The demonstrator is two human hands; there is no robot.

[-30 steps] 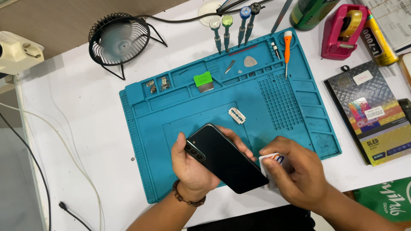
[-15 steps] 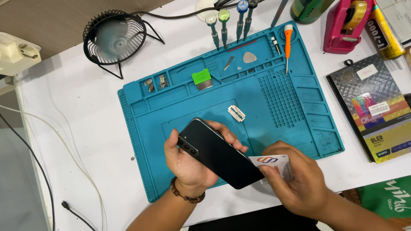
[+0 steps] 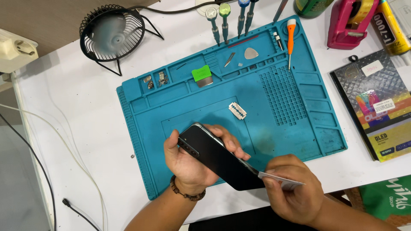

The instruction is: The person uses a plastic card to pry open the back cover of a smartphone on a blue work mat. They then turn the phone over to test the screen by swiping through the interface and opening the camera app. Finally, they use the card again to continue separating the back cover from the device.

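My left hand (image 3: 192, 164) grips a black smartphone (image 3: 218, 157), back side up, tilted over the near edge of a teal repair mat (image 3: 180, 111). My right hand (image 3: 295, 190) pinches a thin white plastic card (image 3: 280, 179) whose tip sits against the phone's lower right edge. A beaded bracelet circles my left wrist.
On the mat lie a razor blade (image 3: 237, 111), a green-handled scraper (image 3: 202, 76), a grey pick (image 3: 251, 53), an orange screwdriver (image 3: 290, 36) and small parts. A black desk fan (image 3: 112, 36) stands back left. A pink tape dispenser (image 3: 351, 21) and a boxed screen protector (image 3: 376, 102) are at right.
My right hand has turned the card flat and edge-on, pressing it against the phone's lower edge. The phone has tilted slightly in my left hand.
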